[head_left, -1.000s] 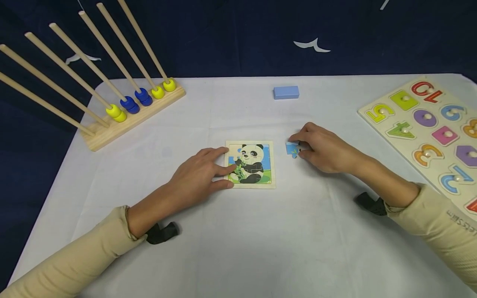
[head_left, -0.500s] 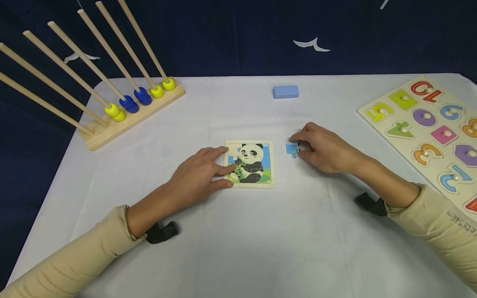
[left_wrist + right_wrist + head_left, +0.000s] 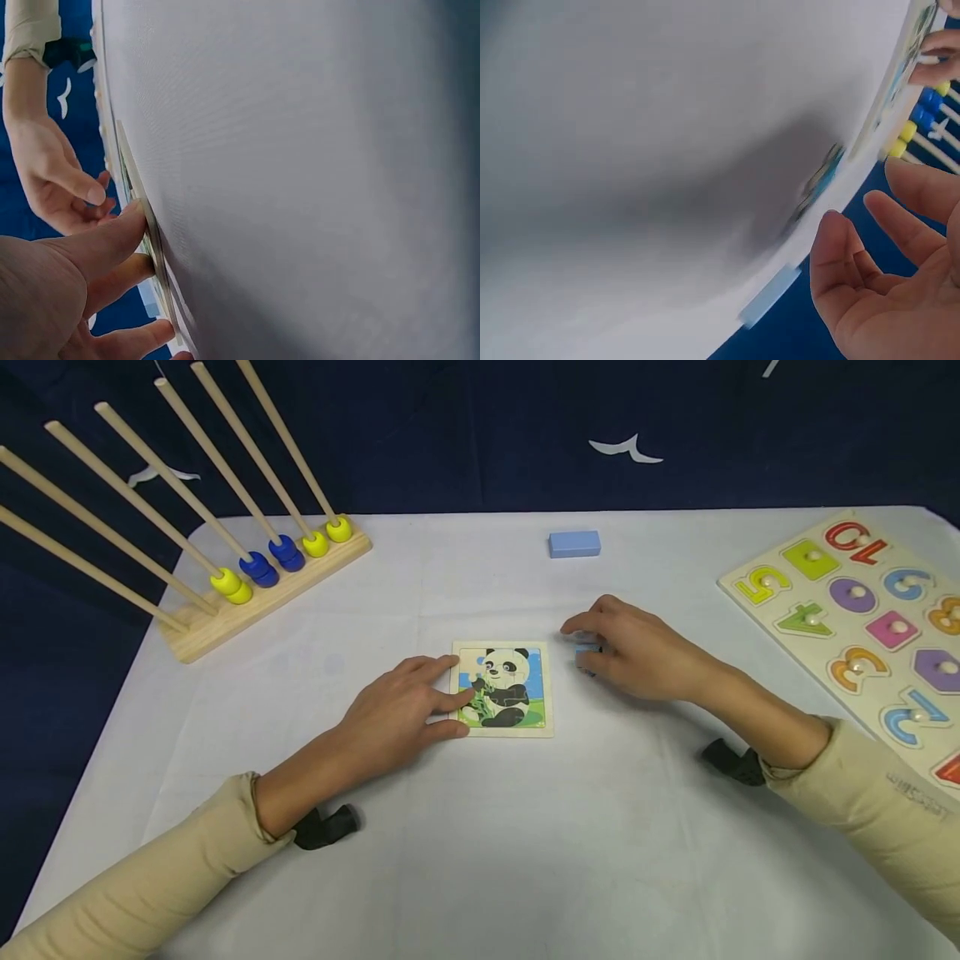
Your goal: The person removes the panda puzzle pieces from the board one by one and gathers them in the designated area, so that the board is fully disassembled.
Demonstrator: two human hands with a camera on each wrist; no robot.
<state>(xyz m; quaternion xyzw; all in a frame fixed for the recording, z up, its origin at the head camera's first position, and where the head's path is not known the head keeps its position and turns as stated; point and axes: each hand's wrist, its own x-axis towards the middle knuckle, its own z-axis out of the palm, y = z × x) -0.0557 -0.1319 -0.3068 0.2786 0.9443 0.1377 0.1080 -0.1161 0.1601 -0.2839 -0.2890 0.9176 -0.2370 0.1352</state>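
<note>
A square panda jigsaw puzzle (image 3: 504, 689) lies flat on the white tablecloth, bare wood showing at its upper left. My left hand (image 3: 393, 710) rests on its left side, fingers spread, fingertips touching the frame and picture. To the puzzle's right lies a blue jigsaw piece (image 3: 585, 658), mostly covered from above by my right hand (image 3: 637, 647). In the right wrist view the loose jigsaw piece (image 3: 819, 184) is on the cloth, apart from the fingers, which are parted with nothing between them.
A wooden bead abacus (image 3: 277, 602) with yellow and blue beads stands at the back left. Behind the puzzle lies a light blue block (image 3: 574, 544). A number peg board (image 3: 810, 647) takes up the right side. Dark blue cloth hangs beyond the table.
My right hand has let go of the blue jigsaw piece, its fingers parting and shifting slightly left and up over it. My left hand has stayed on the puzzle.
</note>
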